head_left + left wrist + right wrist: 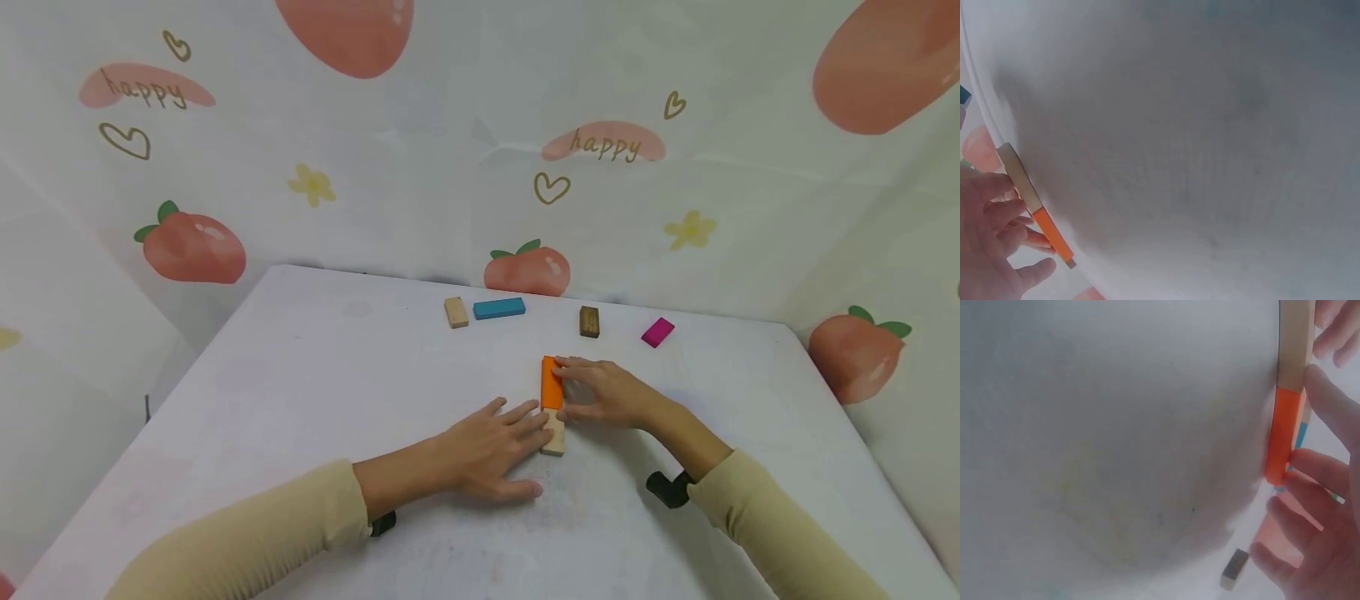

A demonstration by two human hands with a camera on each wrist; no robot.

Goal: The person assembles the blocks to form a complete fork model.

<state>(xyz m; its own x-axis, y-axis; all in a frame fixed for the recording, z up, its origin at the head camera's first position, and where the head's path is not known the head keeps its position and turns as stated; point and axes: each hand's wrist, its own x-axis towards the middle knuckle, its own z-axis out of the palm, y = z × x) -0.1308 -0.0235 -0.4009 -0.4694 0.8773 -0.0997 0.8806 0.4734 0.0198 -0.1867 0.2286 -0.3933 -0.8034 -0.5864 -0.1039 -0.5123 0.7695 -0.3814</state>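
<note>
One orange block (551,388) meets one plain block (555,447); left hand (491,450), fingers spread; right hand (609,393), fingers apart; press both sides evenly, keep edges flush.

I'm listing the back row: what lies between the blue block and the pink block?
A brown block lies between the blue block and the pink block, as the head view shows.

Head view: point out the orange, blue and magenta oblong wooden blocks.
Orange oblong wooden block (551,388), head view: middle of its upper face.
Blue oblong wooden block (498,308), head view: middle of its upper face.
Magenta oblong wooden block (658,331), head view: middle of its upper face.
</note>
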